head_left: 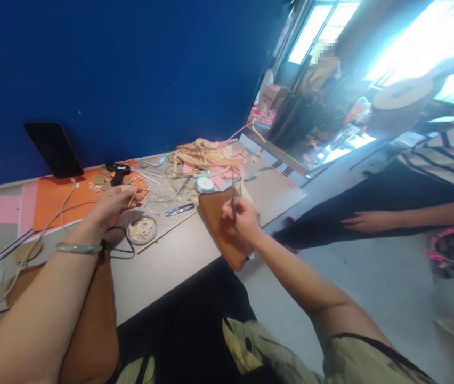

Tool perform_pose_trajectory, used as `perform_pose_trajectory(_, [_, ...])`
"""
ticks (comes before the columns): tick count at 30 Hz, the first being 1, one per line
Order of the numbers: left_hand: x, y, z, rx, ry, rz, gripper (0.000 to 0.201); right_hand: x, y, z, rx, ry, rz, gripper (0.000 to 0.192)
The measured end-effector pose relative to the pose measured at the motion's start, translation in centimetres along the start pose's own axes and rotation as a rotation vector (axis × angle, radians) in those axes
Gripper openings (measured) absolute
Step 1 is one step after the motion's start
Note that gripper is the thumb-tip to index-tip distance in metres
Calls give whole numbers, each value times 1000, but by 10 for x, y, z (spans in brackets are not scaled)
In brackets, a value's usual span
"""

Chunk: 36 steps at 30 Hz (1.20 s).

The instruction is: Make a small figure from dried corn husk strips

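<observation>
Brown pouch (223, 229) lies at the table (171, 266) edge, under the right hand (243, 216), which pinches a thin dark tool (233, 208) upright over it. Left hand (111, 208) pinches a straw strip (133, 198) above a small dish (142, 230). Snips (179, 209) lie between the hands.

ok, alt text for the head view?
At a grey table, the right hand holds a thin dark tool against a brown leather piece; the left hand pinches a pale straw strip. Straw scraps, snips and glue gun lie beyond.
</observation>
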<state>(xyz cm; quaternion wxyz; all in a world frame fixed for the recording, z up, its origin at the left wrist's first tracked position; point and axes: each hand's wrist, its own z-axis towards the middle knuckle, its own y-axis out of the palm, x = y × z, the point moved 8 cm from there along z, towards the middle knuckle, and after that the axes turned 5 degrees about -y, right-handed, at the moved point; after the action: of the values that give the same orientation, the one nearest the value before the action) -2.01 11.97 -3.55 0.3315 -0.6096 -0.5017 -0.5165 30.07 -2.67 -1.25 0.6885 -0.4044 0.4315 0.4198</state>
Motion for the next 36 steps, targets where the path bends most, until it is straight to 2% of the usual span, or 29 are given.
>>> perform_pose_trajectory(2, [-3,-3,2,17,-14,-2,33,-6,-7,1,58,-47,35,22])
perform_pose_trajectory(4, [-5,-4,3,24,-22,-3,33,0,-5,-2,64,-23,52,23])
perform_pose_trajectory(7, [-3,-4,3,42,-23,-4,30,10,13,-9,-26,0,-16,26])
perform_pose_trajectory(10, [1,-6,0,95,-16,-26,26,-2,21,-9,-71,-40,-68,24])
perform_pose_trajectory(16, [8,-12,-4,138,1,-50,23,-62,-14,4,107,-103,69,20])
perform_pose_trajectory(18, [8,-12,-3,140,-3,-54,24,-63,-16,3,109,-89,80,20])
perform_pose_trajectory(20, [7,-14,-2,170,-18,-50,24,-50,-9,-1,87,-50,93,22])
perform_pose_trajectory(25, [6,-16,-1,228,1,-66,20,-1,20,-11,42,32,35,29])
perform_pose_trajectory(27, [9,-18,-2,260,24,-95,18,1,34,-4,0,16,-13,32])
perform_pose_trajectory(29, [13,-20,-4,301,50,-133,16,-8,52,12,-77,-39,-80,31])
perform_pose_trajectory(33, [17,-21,-8,357,67,-149,16,-32,121,56,-357,-184,-267,30])
perform_pose_trajectory(36, [16,-22,-8,375,53,-150,18,-26,178,86,-474,-188,-437,32])
